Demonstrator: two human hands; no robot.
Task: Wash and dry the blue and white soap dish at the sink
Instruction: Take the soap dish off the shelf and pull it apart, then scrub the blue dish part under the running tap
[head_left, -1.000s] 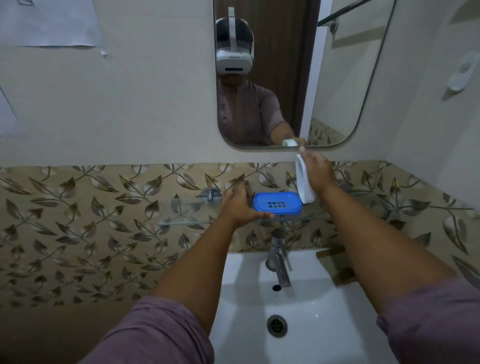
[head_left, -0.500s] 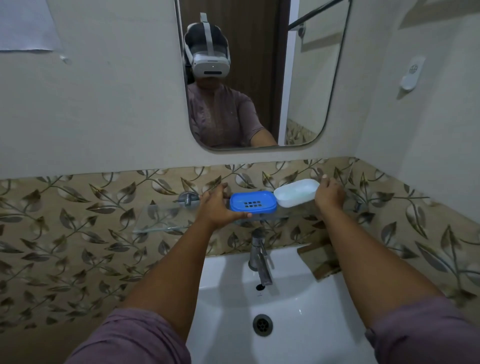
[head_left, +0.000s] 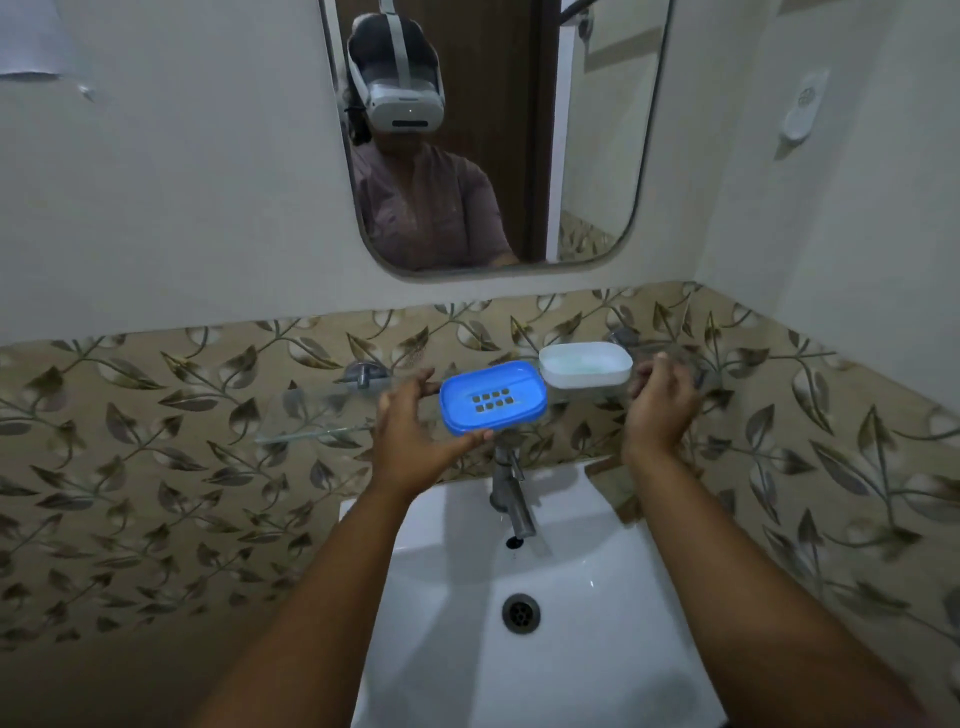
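Observation:
The soap dish is in two pieces. My left hand (head_left: 410, 431) grips the blue slotted tray (head_left: 492, 397) by its left end and holds it tilted toward me, just above the tap (head_left: 511, 499). The white base (head_left: 585, 365) rests upright on the right part of the glass shelf (head_left: 311, 415), touching the tray's far right corner. My right hand (head_left: 660, 408) hovers just right of the white base with loosely curled fingers and nothing in it. Whether its fingertips still touch the base I cannot tell.
The white sink (head_left: 597, 665) with its drain (head_left: 521, 613) lies below the tap. A mirror (head_left: 587, 156) hangs above the shelf. A white fixture (head_left: 802, 106) is on the right wall, which stands close beside the sink.
My right hand set the white base down flat on the shelf and drew back from it. My left hand lifted the blue tray off the shelf and tilted it toward me.

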